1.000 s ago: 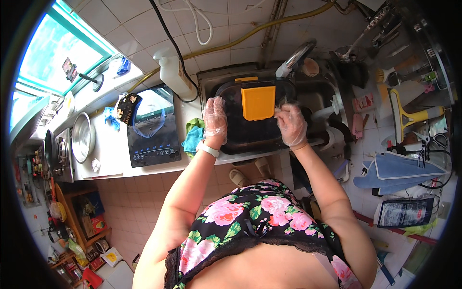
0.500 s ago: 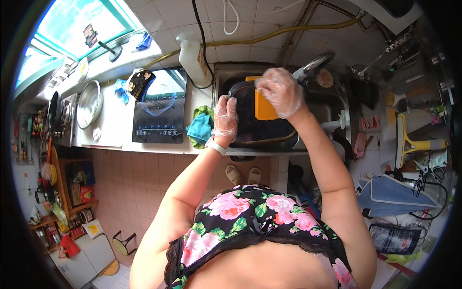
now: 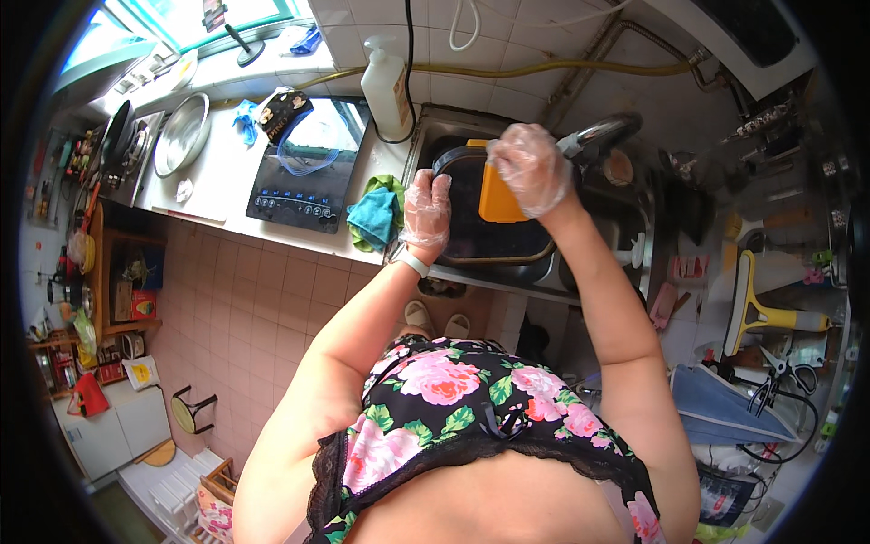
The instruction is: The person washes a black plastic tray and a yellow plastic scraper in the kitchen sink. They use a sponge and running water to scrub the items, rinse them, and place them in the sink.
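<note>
My gloved left hand (image 3: pixel 426 213) is spread nearly flat, fingers straight, along the left edge of a dark rounded-corner panel (image 3: pixel 471 238) lying over the sink (image 3: pixel 507 280). My gloved right hand (image 3: pixel 530 172) is curled above the panel's orange flap (image 3: pixel 503 201), hiding part of it; I can't tell whether it grips anything. The faucet (image 3: pixel 605 134) crowds that hand's far side. Cloths (image 3: pixel 373 218) sit just left of my left hand, between the sink's edge and the induction cooktop (image 3: pixel 294 186).

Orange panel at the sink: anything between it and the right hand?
Nothing visible except the clear glove on the right hand. That hand hides part of the orange panel; whether they touch is unclear.
</note>
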`<action>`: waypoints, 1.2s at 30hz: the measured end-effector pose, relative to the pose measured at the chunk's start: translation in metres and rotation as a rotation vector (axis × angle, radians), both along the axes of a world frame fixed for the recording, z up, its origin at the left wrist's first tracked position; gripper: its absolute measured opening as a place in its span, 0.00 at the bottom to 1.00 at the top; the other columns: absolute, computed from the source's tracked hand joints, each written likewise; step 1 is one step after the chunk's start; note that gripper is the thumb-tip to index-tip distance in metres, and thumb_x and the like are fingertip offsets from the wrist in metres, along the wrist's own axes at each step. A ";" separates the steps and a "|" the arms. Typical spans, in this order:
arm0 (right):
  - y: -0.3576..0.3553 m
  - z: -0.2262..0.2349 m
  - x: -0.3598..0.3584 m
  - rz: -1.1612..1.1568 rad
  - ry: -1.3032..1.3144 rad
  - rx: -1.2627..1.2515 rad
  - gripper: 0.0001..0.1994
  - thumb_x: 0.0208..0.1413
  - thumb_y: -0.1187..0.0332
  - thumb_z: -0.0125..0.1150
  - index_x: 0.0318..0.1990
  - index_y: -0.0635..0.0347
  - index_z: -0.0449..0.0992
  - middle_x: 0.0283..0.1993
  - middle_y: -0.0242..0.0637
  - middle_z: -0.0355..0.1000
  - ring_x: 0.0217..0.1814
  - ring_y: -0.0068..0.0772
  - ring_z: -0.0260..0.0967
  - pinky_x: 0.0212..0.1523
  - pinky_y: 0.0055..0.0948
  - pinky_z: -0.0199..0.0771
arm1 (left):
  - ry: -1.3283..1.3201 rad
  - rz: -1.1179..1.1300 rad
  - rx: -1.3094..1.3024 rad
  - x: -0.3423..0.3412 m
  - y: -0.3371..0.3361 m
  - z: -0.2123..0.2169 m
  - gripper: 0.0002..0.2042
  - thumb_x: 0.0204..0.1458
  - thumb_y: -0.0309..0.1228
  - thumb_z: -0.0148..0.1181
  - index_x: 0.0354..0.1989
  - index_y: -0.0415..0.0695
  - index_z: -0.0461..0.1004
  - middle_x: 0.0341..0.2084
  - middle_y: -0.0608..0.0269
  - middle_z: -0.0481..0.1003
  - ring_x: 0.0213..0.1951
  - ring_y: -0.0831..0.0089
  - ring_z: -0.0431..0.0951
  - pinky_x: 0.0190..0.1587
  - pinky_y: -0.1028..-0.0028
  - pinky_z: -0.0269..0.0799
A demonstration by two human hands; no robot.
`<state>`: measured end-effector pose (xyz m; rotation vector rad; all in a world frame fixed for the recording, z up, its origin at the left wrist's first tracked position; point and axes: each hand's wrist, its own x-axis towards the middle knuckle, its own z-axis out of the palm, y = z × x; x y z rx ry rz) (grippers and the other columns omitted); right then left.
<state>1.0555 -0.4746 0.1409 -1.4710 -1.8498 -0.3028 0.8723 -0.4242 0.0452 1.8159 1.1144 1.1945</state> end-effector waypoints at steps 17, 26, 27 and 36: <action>0.041 -0.028 -0.086 -0.153 -0.155 0.018 0.05 0.44 0.70 0.62 0.31 0.53 0.77 0.37 0.34 0.74 0.42 0.40 0.73 0.41 0.41 0.74 | 0.042 -0.351 0.320 -0.010 0.023 -0.024 0.11 0.59 0.28 0.52 0.48 0.41 0.73 0.43 0.44 0.76 0.45 0.43 0.75 0.45 0.56 0.71; -0.003 -0.041 -0.039 -0.499 -0.028 0.293 0.07 0.51 0.70 0.63 0.39 0.52 0.77 0.43 0.35 0.74 0.45 0.40 0.74 0.44 0.39 0.77 | 0.054 -0.501 -0.232 -0.019 0.040 -0.013 0.15 0.65 0.36 0.51 0.52 0.38 0.66 0.32 0.45 0.75 0.34 0.46 0.74 0.40 0.59 0.69; -0.014 -0.042 -0.033 -0.560 -0.057 0.273 0.07 0.52 0.70 0.63 0.40 0.52 0.77 0.45 0.36 0.74 0.46 0.41 0.74 0.45 0.39 0.77 | 0.006 -0.529 -0.218 -0.019 0.040 -0.006 0.15 0.64 0.36 0.52 0.51 0.38 0.66 0.32 0.46 0.74 0.33 0.49 0.73 0.40 0.61 0.70; -0.067 -0.107 -0.042 -0.942 0.531 0.337 0.09 0.50 0.79 0.63 0.39 0.59 0.78 0.43 0.44 0.74 0.46 0.47 0.73 0.49 0.37 0.74 | -0.117 -0.712 -0.215 -0.019 0.052 0.007 0.19 0.61 0.28 0.56 0.59 0.42 0.62 0.36 0.58 0.73 0.33 0.70 0.69 0.40 0.70 0.69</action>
